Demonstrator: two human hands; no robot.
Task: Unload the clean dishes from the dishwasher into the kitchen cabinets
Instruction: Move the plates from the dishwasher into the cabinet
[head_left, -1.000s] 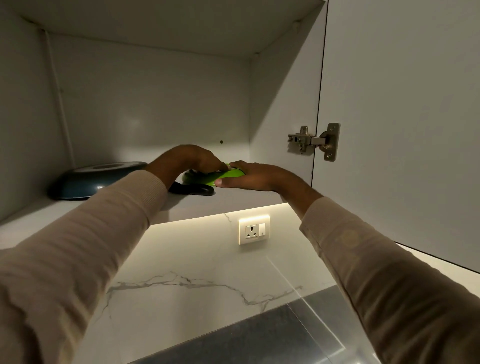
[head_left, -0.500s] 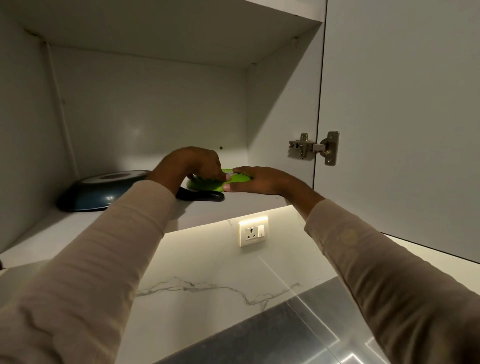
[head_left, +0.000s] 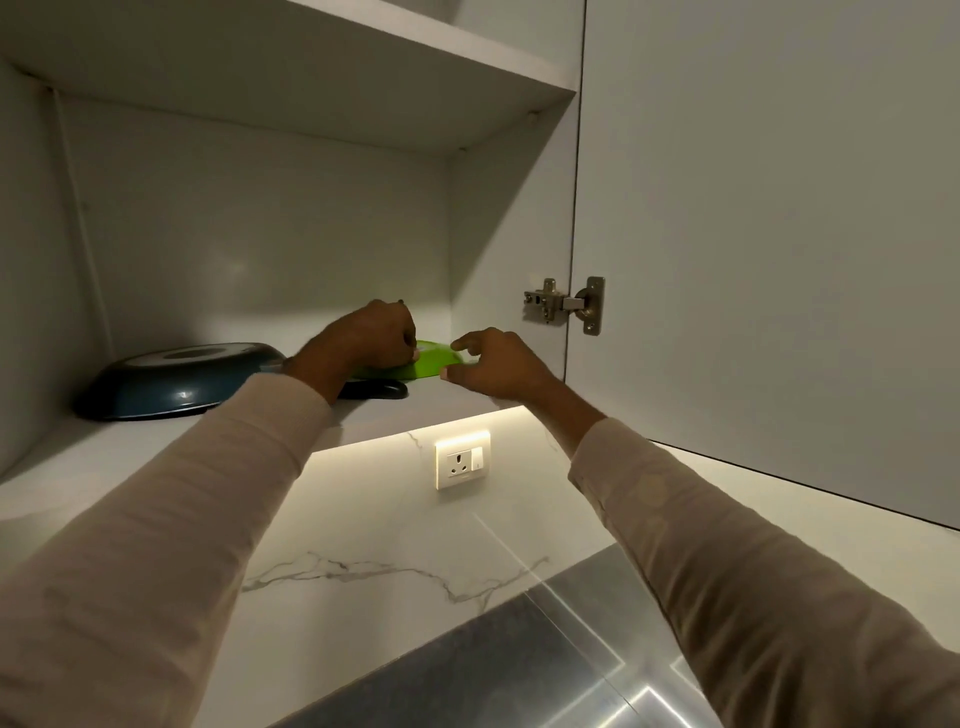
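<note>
A bright green dish (head_left: 434, 362) lies on the bottom shelf (head_left: 156, 447) of an open wall cabinet, partly over a pan's black handle (head_left: 376, 388). My left hand (head_left: 371, 338) has curled fingers holding the dish's left rim. My right hand (head_left: 498, 364) hovers just right of the dish with spread, loosely bent fingers and holds nothing; its thumb is near the dish's edge. A dark blue frying pan (head_left: 176, 379) sits upside down on the shelf to the left.
The cabinet door (head_left: 769, 234) stands open at right on a metal hinge (head_left: 566, 304). An upper shelf (head_left: 363, 47) runs overhead. Below are a lit marble backsplash with a wall socket (head_left: 462, 460) and a grey countertop (head_left: 467, 675).
My right hand has let go of the green dish and drawn back a little to the right, fingers spreading. My left hand stays on the dish. The camera tilted upward.
</note>
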